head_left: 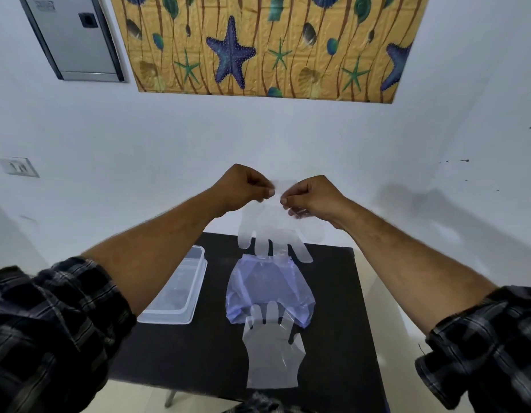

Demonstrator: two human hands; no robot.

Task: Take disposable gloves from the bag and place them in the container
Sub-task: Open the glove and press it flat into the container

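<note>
A clear disposable glove (276, 231) hangs in the air with its fingers pointing down. My left hand (243, 186) and my right hand (313, 196) both pinch its cuff, close together, above the far edge of the black table (341, 323). Below it a bluish plastic bag (268, 290) lies in the middle of the table. A second clear glove (273, 350) lies flat in front of the bag, its fingers over the bag's near edge. A clear plastic container (176, 293) stands open at the table's left side, partly hidden by my left forearm.
The small table stands against a white wall. A starfish-patterned panel (267, 46) and a grey metal box (76, 40) hang high on that wall. A switch plate (17, 166) is at the left. Pale floor shows around the table.
</note>
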